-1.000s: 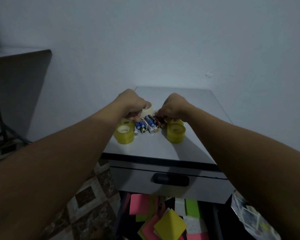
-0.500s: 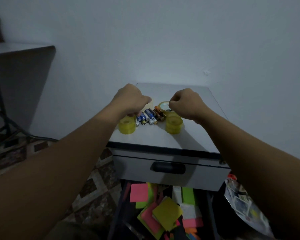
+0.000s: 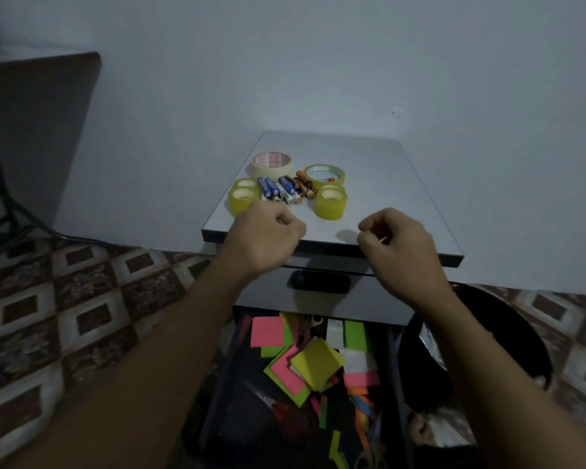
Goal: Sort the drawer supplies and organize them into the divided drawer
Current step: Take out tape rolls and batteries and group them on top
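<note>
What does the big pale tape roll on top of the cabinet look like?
The pale tape roll is a cream, papery-looking ring with red print round its inner core. It lies flat, hole up, on the grey cabinet top, at the back of the group, just behind the batteries. Nothing rests on it.

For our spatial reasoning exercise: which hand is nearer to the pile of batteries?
Left. The left hand is just in front of the batteries; the right hand is farther off, in front and to their right.
</note>
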Action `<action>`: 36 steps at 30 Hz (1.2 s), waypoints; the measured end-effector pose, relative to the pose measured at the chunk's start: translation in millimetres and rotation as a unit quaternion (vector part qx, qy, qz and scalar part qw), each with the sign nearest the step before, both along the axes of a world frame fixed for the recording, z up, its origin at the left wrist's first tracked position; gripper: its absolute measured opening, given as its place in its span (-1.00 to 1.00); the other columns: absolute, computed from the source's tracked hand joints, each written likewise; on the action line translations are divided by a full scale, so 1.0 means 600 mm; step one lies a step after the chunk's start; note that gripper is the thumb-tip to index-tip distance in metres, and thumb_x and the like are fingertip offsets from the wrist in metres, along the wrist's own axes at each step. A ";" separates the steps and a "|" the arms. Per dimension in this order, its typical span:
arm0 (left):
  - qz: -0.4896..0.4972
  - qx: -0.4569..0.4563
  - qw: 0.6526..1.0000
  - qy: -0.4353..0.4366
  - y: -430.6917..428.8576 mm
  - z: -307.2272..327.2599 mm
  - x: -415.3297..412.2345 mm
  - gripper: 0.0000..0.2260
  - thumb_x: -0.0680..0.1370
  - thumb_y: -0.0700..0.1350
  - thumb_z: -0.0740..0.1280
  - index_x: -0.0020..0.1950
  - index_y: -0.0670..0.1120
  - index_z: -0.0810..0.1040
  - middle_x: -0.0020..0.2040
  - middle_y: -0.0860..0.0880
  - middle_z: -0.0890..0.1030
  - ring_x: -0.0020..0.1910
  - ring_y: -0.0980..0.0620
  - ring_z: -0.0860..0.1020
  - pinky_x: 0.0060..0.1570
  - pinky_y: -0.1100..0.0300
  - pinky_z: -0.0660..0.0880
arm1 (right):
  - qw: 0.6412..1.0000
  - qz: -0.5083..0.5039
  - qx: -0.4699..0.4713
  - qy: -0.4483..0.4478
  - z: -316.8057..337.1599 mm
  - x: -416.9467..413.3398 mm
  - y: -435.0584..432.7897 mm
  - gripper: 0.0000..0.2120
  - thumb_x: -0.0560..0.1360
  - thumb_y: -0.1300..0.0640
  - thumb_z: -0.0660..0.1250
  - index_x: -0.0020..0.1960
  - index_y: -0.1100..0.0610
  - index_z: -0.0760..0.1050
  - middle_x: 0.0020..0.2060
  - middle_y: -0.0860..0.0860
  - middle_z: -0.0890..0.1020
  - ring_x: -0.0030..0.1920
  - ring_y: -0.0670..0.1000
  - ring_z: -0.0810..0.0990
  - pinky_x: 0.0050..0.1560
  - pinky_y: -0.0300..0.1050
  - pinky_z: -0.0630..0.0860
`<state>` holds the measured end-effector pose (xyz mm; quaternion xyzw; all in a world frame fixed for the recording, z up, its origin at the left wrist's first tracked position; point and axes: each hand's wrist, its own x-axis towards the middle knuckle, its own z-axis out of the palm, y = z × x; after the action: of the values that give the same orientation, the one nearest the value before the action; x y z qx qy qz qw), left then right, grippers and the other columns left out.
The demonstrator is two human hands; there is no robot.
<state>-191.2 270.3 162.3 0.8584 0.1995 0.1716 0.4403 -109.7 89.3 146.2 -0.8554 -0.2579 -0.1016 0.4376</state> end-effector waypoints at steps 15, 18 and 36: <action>-0.108 0.027 0.920 0.377 -0.051 -0.337 -0.070 -0.79 0.54 -0.05 0.27 -0.27 -0.10 0.46 -0.24 -0.07 0.59 -0.26 -0.03 0.60 -0.30 0.18 0.48 | 0.870 0.083 -0.382 0.302 -0.306 -0.079 -0.062 -0.76 0.55 0.09 0.21 -0.25 0.18 0.41 -0.22 0.12 0.56 -0.13 0.13 0.54 -0.20 -0.15 0.39; -0.138 0.079 0.887 0.433 -0.062 -0.373 -0.087 -0.77 0.55 -0.03 0.24 0.14 -0.07 0.54 0.11 -0.06 0.58 0.09 -0.07 0.58 0.04 0.12 0.54 | 0.822 0.074 -0.471 0.312 -0.364 -0.094 -0.064 -0.71 0.55 0.11 0.24 0.20 0.24 0.48 0.18 0.18 0.57 0.13 0.17 0.58 0.04 -0.06 0.51; -0.144 0.216 0.844 0.470 -0.069 -0.453 -0.113 -0.31 0.52 -0.23 0.40 0.56 0.03 0.15 0.58 -0.22 -0.01 0.49 -0.23 0.24 0.35 -0.02 0.42 | 0.821 -0.056 -0.469 0.321 -0.444 -0.128 -0.060 -0.51 0.62 0.13 0.10 0.48 0.31 0.11 0.34 0.15 0.48 0.31 0.07 0.53 0.21 -0.08 0.51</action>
<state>-259.2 229.1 -109.8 0.9289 0.2141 -0.2787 0.1169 -186.6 53.2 -120.0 -0.9545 -0.0711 0.2874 0.0353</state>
